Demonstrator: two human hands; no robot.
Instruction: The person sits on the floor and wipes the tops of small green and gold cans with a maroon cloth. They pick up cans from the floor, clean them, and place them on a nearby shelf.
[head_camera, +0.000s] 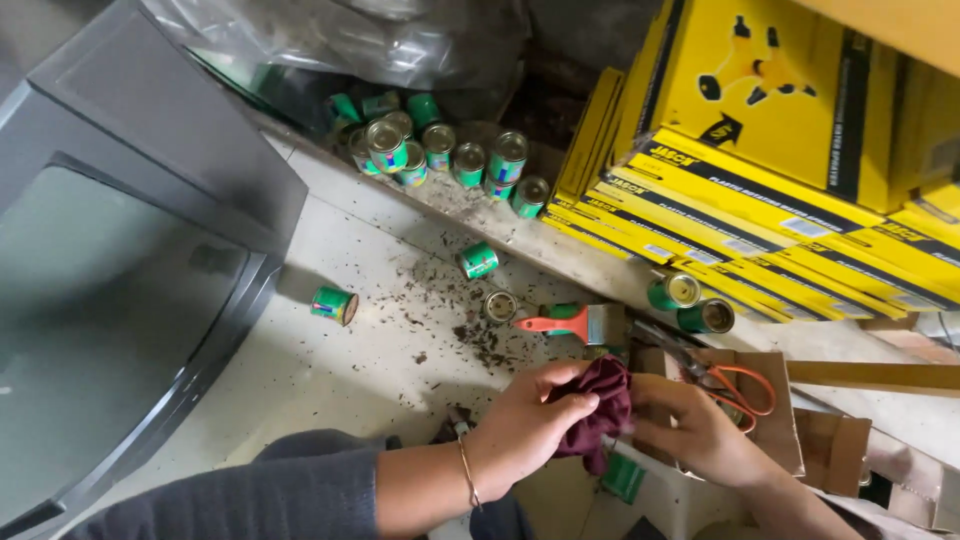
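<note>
My left hand (525, 425) and my right hand (695, 435) are both closed around a crumpled maroon cloth (598, 405), low in the middle of the view. The cloth hides whatever lies between the hands; a green can (623, 477) shows just below them. A paintbrush with an orange handle (570, 323) lies on the floor right above the hands. Orange-handled scissors (735, 385) rest on a piece of cardboard (775, 425) beside my right hand.
Several small green cans (440, 150) cluster by a plastic bag (340, 45); loose ones (335, 304) lie on the dirty tiled floor. Stacked yellow boxes (760, 200) fill the upper right. A grey screen (110, 290) stands left. A wooden strip (870, 375) lies at right.
</note>
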